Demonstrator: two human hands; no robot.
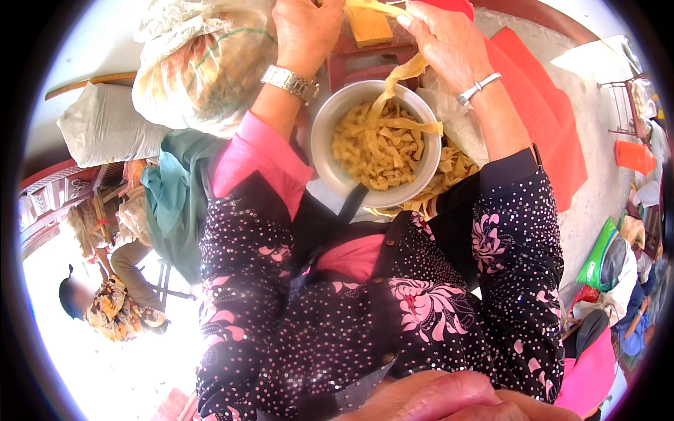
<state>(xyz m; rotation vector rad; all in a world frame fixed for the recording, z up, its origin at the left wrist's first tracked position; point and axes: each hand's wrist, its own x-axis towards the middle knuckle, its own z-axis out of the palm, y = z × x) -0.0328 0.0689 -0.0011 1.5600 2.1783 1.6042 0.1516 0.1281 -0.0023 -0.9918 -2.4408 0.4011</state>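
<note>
At the top, my left hand (305,28) is closed near one end of a pale yellow strip (368,8); what is in its fingers is cropped by the frame. My right hand (449,45) pinches the strip, with a length hanging toward a metal bowl (323,137). The bowl holds short yellow pieces (379,154) and a longer strip draped over its right rim. More strips (449,172) lie beside and below the bowl. Between my hands, a yellow wooden block (368,28) rests on a red stool (340,67).
Bulky sacks (203,70) stand at left beside teal cloth (175,196). A red cloth (547,126) spreads at right. A person (112,309) is at far left; another person in blue (632,333) is at far right, among bags (597,252) and piled things.
</note>
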